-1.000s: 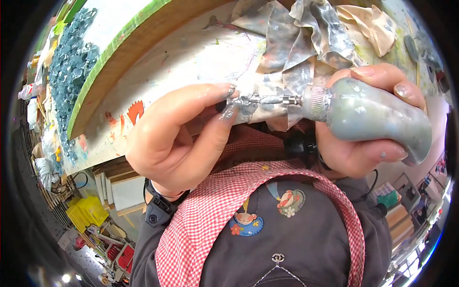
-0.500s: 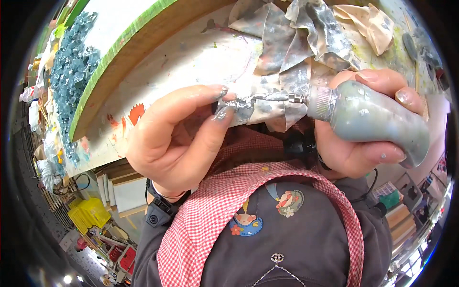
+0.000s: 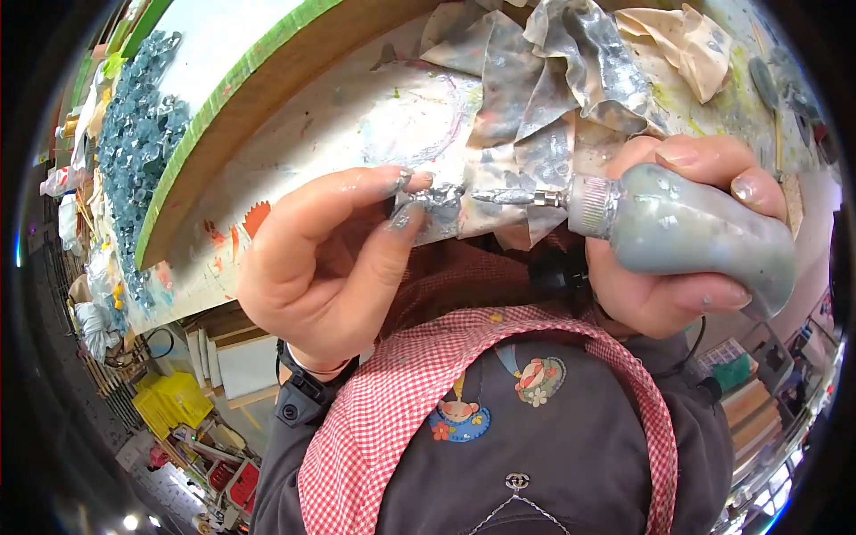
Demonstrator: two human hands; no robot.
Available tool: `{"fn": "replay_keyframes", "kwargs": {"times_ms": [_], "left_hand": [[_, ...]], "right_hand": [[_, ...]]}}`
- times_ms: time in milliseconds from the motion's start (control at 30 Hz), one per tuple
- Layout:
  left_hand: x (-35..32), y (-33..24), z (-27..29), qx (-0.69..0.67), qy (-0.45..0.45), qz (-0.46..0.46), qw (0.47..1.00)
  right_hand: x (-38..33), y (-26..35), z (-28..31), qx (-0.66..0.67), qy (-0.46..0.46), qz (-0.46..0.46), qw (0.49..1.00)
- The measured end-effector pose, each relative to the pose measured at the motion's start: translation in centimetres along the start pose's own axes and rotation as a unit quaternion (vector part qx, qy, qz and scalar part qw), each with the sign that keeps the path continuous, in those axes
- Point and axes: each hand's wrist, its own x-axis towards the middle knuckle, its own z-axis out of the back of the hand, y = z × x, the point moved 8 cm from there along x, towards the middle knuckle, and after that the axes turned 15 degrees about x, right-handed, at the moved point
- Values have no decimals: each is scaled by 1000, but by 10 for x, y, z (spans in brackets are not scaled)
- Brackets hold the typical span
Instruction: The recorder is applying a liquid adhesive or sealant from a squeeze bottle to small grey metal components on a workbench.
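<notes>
My right hand [image 3: 682, 232] is wrapped round a grey, paint-smeared squeeze bottle [image 3: 704, 218] with a ribbed white collar. The bottle lies sideways, and its thin metal nozzle [image 3: 517, 197] points left. My left hand [image 3: 325, 254] pinches a small, shiny grey piece [image 3: 441, 198] between thumb and fingertips; its exact kind I cannot make out. A narrow gap separates the nozzle's coated tip from that piece. Grey smears coat the fingertips of my left hand. Below and behind the nozzle lie grey-stained, crumpled cloths [image 3: 517, 116].
A curved board edge with a green rim [image 3: 223, 116] arcs across the upper left. Beyond it are many small blue-grey translucent pieces [image 3: 143, 134]. Another crumpled beige cloth [image 3: 682, 49] lies at the upper right. Yellow baskets [image 3: 174, 399] stand low on the left.
My left hand has shifted slightly left and down with the small piece. A gap now shows between the piece and the nozzle tip. The bottle has moved slightly left and down.
</notes>
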Motion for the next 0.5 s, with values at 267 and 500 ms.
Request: {"fn": "replay_keyframes", "kwargs": {"times_ms": [267, 500], "left_hand": [[-3, 4, 1, 1, -11, 39, 999], [-1, 1, -1, 5, 5, 16, 1000]], "right_hand": [[2, 0, -2, -7, 0, -35, 999], [1, 0, -3, -10, 0, -60, 998]]}}
